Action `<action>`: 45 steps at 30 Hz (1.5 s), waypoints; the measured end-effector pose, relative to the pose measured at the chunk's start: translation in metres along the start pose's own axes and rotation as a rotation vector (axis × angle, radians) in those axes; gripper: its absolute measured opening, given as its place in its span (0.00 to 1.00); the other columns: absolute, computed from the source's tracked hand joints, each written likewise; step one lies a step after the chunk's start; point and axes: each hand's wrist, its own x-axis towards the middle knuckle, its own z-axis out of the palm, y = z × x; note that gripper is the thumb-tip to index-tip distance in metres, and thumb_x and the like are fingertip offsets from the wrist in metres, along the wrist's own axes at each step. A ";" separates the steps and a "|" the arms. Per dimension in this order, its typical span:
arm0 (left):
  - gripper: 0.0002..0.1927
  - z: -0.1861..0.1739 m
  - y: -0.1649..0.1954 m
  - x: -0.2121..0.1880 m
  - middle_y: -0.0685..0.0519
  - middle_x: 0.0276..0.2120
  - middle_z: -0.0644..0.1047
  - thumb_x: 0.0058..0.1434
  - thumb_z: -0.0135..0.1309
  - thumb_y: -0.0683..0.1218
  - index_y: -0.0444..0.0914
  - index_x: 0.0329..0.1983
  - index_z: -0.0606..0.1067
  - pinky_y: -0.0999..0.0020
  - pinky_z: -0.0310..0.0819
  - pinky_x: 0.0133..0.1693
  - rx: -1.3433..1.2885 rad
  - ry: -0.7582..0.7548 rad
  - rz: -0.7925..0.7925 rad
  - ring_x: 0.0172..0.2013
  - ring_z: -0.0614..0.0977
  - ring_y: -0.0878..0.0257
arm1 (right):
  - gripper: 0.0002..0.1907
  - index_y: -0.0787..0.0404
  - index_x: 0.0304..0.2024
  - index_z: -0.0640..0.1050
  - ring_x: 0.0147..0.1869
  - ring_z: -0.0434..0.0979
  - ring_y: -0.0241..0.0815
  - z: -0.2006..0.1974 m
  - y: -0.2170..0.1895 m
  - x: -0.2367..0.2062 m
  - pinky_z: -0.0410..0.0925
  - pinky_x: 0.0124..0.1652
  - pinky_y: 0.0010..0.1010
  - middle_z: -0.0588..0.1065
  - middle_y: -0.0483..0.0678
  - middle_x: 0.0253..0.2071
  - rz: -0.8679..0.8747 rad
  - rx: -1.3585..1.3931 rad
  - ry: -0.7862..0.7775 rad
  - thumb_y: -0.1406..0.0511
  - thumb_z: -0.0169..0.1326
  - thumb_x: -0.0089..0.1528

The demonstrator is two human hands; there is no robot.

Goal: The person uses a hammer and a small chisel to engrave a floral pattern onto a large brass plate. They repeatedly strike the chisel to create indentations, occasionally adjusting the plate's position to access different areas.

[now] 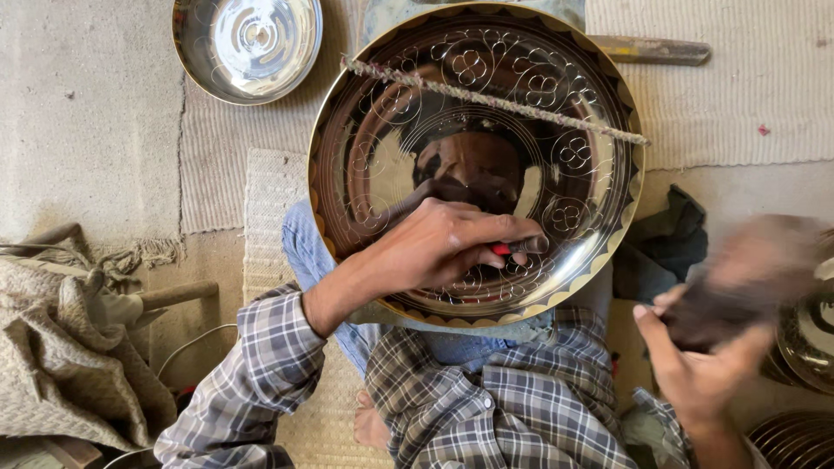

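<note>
Head view: we count 1 tray (556,52), 1 bowl (248,43); left hand (434,247) grips tool (521,247), right hand (704,365) clamps blurred mallet (747,278).

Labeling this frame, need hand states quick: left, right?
Left hand: closed on a red-handled tool, tip against the engraved brass tray.
Right hand: wrapped around a dark object, motion-blurred; what it is cannot be told.

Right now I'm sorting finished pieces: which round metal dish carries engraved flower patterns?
The large brass-rimmed tray under the left hand, crossed by a rope; the small steel bowl at upper left is plain.
</note>
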 end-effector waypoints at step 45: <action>0.33 0.023 -0.003 -0.022 0.51 0.55 0.82 0.54 0.58 0.32 0.42 0.64 0.73 0.65 0.85 0.41 -0.017 0.095 -0.057 0.43 0.88 0.60 | 0.43 0.56 0.73 0.60 0.31 0.81 0.41 -0.007 -0.014 0.037 0.78 0.28 0.30 0.78 0.56 0.43 0.183 -0.162 -0.422 0.73 0.60 0.56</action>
